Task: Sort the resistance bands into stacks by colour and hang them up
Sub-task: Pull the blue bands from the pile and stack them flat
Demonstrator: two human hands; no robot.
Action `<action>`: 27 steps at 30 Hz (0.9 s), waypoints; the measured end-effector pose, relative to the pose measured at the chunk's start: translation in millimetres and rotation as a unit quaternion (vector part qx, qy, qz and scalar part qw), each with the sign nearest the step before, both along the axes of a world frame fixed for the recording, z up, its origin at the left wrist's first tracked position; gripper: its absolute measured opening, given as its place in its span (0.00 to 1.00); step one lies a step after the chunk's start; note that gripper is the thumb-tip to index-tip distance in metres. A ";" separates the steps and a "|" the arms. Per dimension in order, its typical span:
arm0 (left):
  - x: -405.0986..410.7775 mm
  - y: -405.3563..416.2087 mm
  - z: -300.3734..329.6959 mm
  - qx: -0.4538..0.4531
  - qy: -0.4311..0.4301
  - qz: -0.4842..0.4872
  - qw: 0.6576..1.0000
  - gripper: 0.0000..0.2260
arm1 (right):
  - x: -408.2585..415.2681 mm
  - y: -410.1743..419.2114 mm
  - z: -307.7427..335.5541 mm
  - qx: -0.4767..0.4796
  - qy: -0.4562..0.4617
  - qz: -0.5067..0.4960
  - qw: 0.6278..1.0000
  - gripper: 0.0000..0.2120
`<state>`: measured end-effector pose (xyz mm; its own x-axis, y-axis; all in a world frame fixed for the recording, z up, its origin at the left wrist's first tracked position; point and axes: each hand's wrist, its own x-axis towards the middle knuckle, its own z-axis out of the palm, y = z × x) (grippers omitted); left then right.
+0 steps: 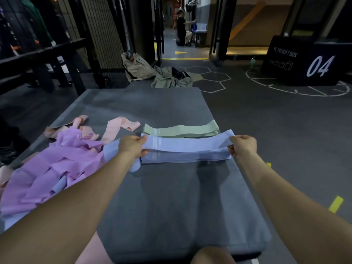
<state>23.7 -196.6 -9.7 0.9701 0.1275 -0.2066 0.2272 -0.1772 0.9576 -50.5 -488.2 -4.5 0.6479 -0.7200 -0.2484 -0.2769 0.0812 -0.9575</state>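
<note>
The left hand [132, 147] and right hand [242, 147] each pinched an end of a flat pale-blue fabric resistance band [187, 142], stretched just above the blue stack [184, 158] on the grey padded mat [171, 197]; a green stack [181, 130] lay just behind.

**Dim gym, soft wide-angle picture**

The room is dim, with the brightest light in the far doorway [182, 25] and a warm strip along the floor beyond it. The forearms cast soft shadows on the grey mat [171, 187]. Detail is slightly soft throughout. Straight lines bow toward the edges, and the left side falls nearly black.
</note>
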 end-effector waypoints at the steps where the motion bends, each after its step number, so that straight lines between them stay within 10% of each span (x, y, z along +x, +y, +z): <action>1: 2.3 -2.9 -2.0 0.012 0.000 0.010 1.000 0.10 | 1.2 -0.8 -1.7 -0.006 0.003 0.002 1.000 0.03; 12: 12.7 -6.9 -15.2 0.322 -0.064 0.000 0.945 0.15 | 17.1 -3.5 -31.4 -0.184 0.081 0.027 0.979 0.05; 27: 14.3 -3.0 -29.2 0.379 -0.069 -0.017 0.923 0.08 | 11.6 -2.0 -41.2 -0.290 0.095 0.065 0.950 0.15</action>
<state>38.0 -199.5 -38.9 0.9864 0.1543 0.0561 0.0944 -0.8125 0.5753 -38.8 -490.3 -45.7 0.7240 -0.6884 0.0438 -0.4205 -0.4908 -0.7630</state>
